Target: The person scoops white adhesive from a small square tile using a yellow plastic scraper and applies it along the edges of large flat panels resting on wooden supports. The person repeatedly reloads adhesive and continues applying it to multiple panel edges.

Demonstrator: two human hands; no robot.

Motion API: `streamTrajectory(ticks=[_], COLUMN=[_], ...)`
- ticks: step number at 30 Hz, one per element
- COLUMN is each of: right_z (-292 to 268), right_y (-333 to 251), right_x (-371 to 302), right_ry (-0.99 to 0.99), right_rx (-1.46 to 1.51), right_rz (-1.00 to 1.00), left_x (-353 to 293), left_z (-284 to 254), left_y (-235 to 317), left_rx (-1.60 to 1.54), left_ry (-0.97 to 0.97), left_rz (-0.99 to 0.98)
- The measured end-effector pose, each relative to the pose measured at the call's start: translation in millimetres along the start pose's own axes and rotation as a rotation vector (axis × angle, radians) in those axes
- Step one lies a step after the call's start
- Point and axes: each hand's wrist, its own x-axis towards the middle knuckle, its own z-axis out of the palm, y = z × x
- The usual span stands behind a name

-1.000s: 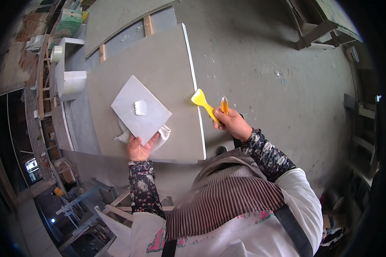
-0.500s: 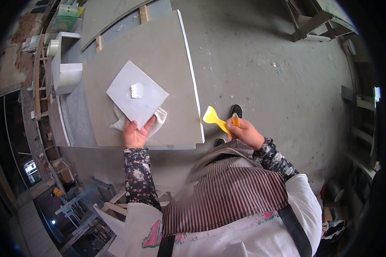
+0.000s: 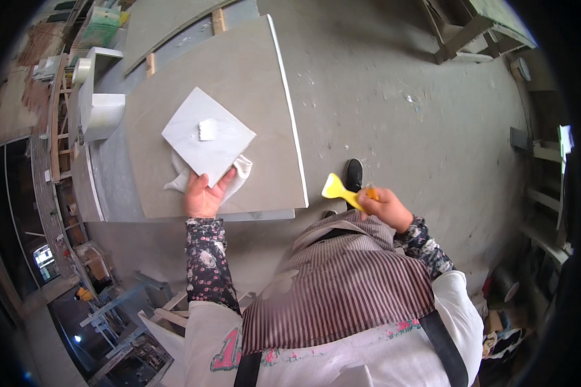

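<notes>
My left hand [image 3: 203, 197] grips the near corner of a square white board [image 3: 203, 156], thumb on top. A small dab of white paste [image 3: 207, 129] sits near the board's middle. Under that corner a crumpled white cloth [image 3: 241, 175] lies on a large grey-beige slab [image 3: 252, 77]. Past the slab's right edge, my right hand [image 3: 387, 209] is closed around a yellow scraper [image 3: 339, 190], its wide blade pointing left with white on the edge. Something orange [image 3: 372, 193] also shows at that hand; its kind is hard to make out.
A white edge strip [image 3: 288, 103] runs along the slab's right side. Another slab [image 3: 164, 26] lies beyond, over wooden battens. A white angled piece [image 3: 103, 116] stands at the left. My shoe [image 3: 354, 174] is on the grey floor, and a wooden frame [image 3: 474, 32] stands far right.
My right hand has moved right and slightly nearer with the scraper, away from the slab's edge. My left hand and the board have barely shifted.
</notes>
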Motion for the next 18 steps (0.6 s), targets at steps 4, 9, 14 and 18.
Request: streamTrajectory(ticks=[4,9,14,18], right_z=[19,99,130,66], right_y=[-69,-136,-171,-204], right_x=[8,77,109,109], right_ry=[0.003,0.030,-0.213,-0.240], right_rx=[0.037,-0.191,-0.366,-0.467], right_rz=[-0.233,-0.472,-0.172,-0.150], left_x=[0,1,-2,-3], left_z=[7,14,8,0], left_y=[2,5,3,-1], left_rx=[0.019,-0.068,-0.071,-0.051], left_ry=[0.010,-0.033,-0.006,0.065], left_rz=[-0.013,-0.053,-0.041,-0.044])
